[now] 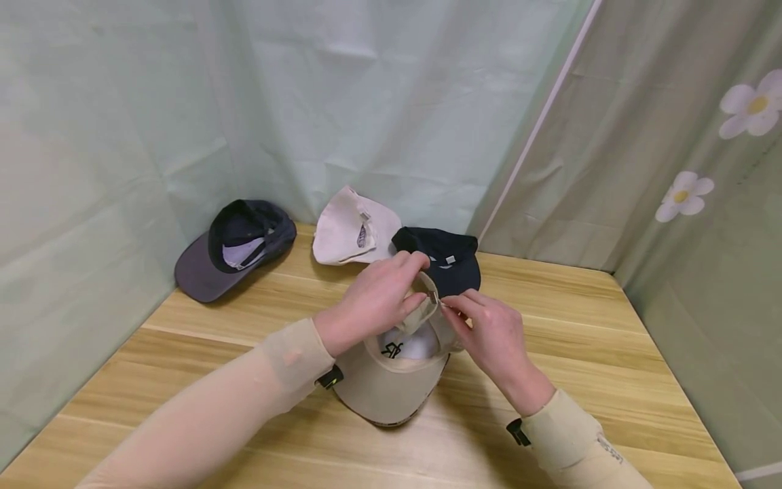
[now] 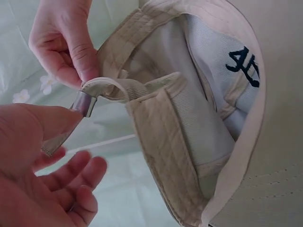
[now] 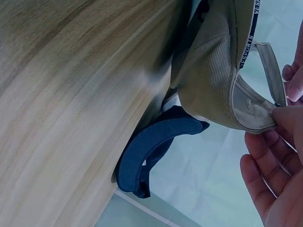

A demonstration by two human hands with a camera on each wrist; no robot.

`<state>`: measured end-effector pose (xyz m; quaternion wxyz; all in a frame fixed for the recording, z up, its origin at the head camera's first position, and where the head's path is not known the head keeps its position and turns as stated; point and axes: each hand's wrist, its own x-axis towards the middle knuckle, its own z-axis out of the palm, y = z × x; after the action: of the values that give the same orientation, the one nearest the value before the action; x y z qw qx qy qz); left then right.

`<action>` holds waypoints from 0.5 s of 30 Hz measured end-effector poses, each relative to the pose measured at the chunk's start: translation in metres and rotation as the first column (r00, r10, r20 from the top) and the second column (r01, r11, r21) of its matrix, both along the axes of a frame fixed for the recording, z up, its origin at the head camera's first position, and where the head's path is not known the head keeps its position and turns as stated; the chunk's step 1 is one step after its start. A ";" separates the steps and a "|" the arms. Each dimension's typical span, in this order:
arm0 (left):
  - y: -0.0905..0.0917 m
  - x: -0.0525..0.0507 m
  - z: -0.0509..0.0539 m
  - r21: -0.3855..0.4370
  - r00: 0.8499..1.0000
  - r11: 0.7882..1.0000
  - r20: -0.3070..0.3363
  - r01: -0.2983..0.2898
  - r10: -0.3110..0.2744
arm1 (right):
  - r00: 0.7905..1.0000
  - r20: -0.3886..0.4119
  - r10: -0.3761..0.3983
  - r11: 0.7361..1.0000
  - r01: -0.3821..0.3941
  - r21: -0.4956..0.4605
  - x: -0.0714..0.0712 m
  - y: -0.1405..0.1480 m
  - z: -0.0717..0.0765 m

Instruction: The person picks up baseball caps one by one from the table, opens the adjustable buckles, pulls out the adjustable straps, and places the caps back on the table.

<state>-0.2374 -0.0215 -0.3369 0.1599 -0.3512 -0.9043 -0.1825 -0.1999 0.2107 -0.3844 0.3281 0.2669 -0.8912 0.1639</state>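
Note:
A beige baseball cap [image 1: 391, 397] lies upside down, its brim toward me and its inside showing a dark embroidered mark [image 2: 242, 66]. My left hand [image 1: 381, 292] pinches the cap's back strap at its metal buckle [image 2: 85, 103], the thumb on the metal and the other fingers loosely bent. The loose strap end [image 2: 56, 142] hangs past that thumb. My right hand [image 1: 489, 326] pinches the strap on the other side of the buckle between thumb and forefinger. In the right wrist view, the cap's ribbed side [image 3: 208, 90] and lettered inner tape [image 3: 246, 52] show.
Behind the beige cap sit a white cap [image 1: 342, 231] and a black cap [image 1: 455, 268]. A dark grey cap [image 1: 208, 272] lies upturned at the left. The wooden table [image 1: 580, 326] is bordered by pale curtains [image 1: 397, 102], the right one with white flowers.

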 end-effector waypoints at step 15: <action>0.001 0.013 -0.004 -0.071 0.995 0.997 -0.099 0.017 -0.024 | 0.998 0.046 -0.052 0.998 0.053 -0.030 0.003 -0.003 0.003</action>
<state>-0.2242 -0.0202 -0.3404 0.1904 -0.3746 -0.8974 -0.1347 -0.1971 0.2080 -0.3814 0.3162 0.2344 -0.9024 0.1752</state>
